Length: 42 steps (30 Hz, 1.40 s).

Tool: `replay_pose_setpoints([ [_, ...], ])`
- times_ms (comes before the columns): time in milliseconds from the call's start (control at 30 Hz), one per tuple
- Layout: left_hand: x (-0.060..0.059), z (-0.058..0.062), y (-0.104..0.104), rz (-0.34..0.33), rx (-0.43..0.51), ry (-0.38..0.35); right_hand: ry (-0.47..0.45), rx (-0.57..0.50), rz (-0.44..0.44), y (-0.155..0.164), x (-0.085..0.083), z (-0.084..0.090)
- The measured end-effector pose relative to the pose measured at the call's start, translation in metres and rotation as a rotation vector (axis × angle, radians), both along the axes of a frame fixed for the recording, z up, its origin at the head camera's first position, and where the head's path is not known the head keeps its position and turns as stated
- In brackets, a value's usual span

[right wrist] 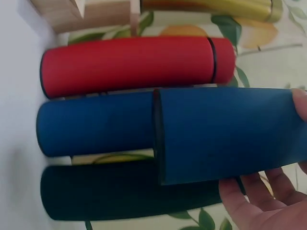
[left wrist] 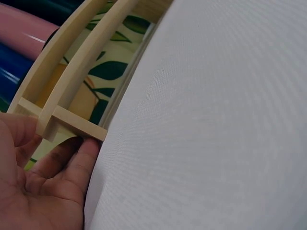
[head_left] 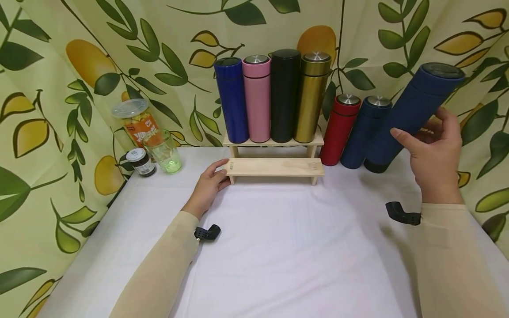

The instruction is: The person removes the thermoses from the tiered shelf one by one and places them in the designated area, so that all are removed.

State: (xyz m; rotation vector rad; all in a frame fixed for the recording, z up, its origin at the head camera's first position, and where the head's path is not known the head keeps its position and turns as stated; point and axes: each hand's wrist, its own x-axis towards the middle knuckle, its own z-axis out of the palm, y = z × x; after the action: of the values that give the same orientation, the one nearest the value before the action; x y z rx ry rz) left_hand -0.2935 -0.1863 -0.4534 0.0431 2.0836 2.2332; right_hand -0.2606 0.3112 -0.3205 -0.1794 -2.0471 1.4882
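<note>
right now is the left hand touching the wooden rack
Touching: the left wrist view shows the left hand's fingertips pressed against the wooden rack's end.

Black flask (right wrist: 120, 191) behind the held one — hidden from the head view.

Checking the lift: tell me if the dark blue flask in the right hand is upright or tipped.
Tipped. The dark blue flask leans with its lid toward the upper right, gripped by the right hand, clear of the table.

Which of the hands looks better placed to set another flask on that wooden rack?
Probably the right hand: it already grips the tilted dark blue flask. The left hand only touches the wooden rack at its end.
</note>
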Motion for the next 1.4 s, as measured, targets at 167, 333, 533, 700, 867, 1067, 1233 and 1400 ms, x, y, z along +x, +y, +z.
replay_pose_setpoints([
  [167, 0.000, -0.001, -0.002, -0.004, 0.001, -0.011, -0.038, -0.036, -0.070, 0.014, 0.003, 0.001],
  [333, 0.000, 0.000, -0.003, -0.004, 0.001, -0.012, -0.090, -0.045, -0.145, 0.022, 0.006, 0.005],
  [533, 0.000, 0.001, -0.003, -0.002, 0.000, -0.012, -0.123, -0.012, -0.209, 0.031, 0.007, 0.001],
  [700, 0.000, 0.001, -0.003, -0.002, 0.002, -0.014, -0.170, 0.038, -0.258, 0.045, 0.001, -0.011],
  [867, -0.001, 0.000, -0.003, -0.004, 0.005, -0.013, -0.212, 0.052, -0.295, 0.059, -0.010, -0.029],
  [1067, 0.000, 0.001, -0.002, -0.002, -0.001, -0.011, -0.154, -0.012, -0.268, 0.069, -0.021, -0.051],
  [1233, 0.000, 0.002, -0.003, 0.002, 0.007, -0.007, -0.139, -0.100, -0.215, 0.072, -0.028, -0.064],
  [1400, -0.001, 0.001, -0.001, -0.003, 0.001, -0.013, -0.144, -0.154, -0.185, 0.075, -0.035, -0.077],
])
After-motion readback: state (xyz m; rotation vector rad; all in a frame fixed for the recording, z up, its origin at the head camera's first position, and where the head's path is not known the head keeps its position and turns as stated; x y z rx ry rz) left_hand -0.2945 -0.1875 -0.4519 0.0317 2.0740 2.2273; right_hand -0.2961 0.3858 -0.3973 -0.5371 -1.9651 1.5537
